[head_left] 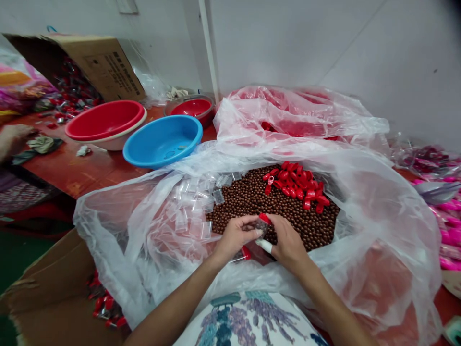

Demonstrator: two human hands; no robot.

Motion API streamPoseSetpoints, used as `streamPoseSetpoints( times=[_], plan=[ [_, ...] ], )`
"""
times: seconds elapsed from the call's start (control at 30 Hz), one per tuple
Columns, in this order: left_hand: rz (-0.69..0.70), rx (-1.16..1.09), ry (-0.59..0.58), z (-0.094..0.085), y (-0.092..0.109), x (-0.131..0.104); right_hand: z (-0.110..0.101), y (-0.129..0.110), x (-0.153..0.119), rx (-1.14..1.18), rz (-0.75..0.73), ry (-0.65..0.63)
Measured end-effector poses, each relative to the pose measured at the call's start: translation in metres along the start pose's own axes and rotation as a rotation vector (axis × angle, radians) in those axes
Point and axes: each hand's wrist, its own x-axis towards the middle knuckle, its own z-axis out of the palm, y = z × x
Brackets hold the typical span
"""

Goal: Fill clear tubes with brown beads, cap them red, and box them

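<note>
Above the mound of small brown balls (pixel 237 202), my left hand (pixel 235 236) is closed around a small clear plastic container (pixel 261 225) with brown balls inside. My right hand (pixel 289 242) pinches the red cap (pixel 265 218) at its top; a white wrap covers the thumb. Loose red caps (pixel 297 180) are heaped on the far right part of the balls. Clear empty containers (pixel 190 197) lie scattered on the left. A red-capped container (pixel 245 253) rests just below my hands, partly hidden. Everything lies on a spread white plastic bag (pixel 140 216).
At the back left stand a blue basin (pixel 162 142), a red basin (pixel 106 120) and a tipped cardboard box (pixel 104 67) spilling capped containers. An open carton (pixel 54 298) sits at lower left. Another person's hand (pixel 14 139) is at far left. Pink packets (pixel 448 226) lie at right.
</note>
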Motion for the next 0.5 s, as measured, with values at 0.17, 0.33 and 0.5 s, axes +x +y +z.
streamPoseSetpoints(
  times=[0.17,0.33,0.5],
  plan=[
    [-0.101,-0.309,-0.010,0.015,0.001,-0.003,-0.001,-0.008,0.003,0.026,-0.013,-0.014],
    [-0.213,-0.428,0.003,0.028,-0.012,-0.003,0.002,-0.017,0.000,-0.005,-0.049,-0.027],
    [-0.183,-0.471,0.017,0.024,-0.014,-0.001,-0.005,-0.012,0.004,0.036,-0.035,-0.175]
  ],
)
